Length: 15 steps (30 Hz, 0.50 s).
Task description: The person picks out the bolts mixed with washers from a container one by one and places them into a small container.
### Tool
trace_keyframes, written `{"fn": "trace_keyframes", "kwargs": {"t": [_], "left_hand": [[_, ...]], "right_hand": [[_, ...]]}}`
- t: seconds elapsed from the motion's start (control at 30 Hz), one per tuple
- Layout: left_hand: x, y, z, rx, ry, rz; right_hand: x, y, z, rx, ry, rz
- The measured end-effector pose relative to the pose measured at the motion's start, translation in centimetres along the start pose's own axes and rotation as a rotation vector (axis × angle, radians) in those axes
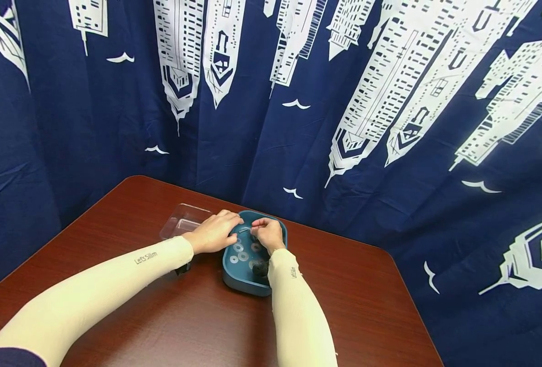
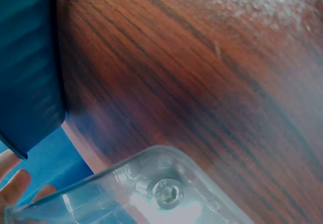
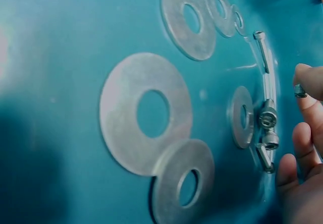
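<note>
A blue tray (image 1: 248, 288) holds several flat metal washers (image 3: 146, 72) and a row of socket-head bolts (image 3: 266, 118) along one side. Over the tray, my right hand (image 1: 269, 235) pinches a small metal piece (image 3: 300, 91) between thumb and forefinger; only its end shows, so its exact kind is unclear. My left hand (image 1: 216, 232) lies at the tray's left rim with fingers extended and loosely spread, touching or just over the edge. Fingertips (image 2: 15, 183) of that hand appear beyond the tray's corner in the left wrist view.
Left of the tray, partly behind my left hand, stands a clear plastic box (image 1: 172, 227). One socket-head bolt (image 2: 168, 193) lies in it. The brown wooden table (image 1: 344, 285) ends at a dark blue curtain (image 1: 289, 168) printed with white buildings.
</note>
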State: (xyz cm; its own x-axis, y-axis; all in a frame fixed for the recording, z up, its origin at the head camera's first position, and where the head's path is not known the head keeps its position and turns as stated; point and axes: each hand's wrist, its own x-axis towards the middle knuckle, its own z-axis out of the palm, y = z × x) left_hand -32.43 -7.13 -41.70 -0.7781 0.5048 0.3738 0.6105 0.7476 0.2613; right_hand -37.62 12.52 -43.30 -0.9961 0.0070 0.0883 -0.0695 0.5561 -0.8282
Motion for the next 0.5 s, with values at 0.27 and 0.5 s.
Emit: {"fn": "trace_keyframes", "kwargs": {"t": [0.27, 0.5], "left_hand": [[-0.1, 0.2, -0.2, 0.001, -0.006, -0.003], [0.0, 0.1, -0.1, 0.009, 0.004, 0.005]], "right_hand": [[-0.1, -0.4, -0.4, 0.054, -0.005, -0.015], [-0.3, -1.4, -1.0, 0.059, 0.011, -0.034]]}}
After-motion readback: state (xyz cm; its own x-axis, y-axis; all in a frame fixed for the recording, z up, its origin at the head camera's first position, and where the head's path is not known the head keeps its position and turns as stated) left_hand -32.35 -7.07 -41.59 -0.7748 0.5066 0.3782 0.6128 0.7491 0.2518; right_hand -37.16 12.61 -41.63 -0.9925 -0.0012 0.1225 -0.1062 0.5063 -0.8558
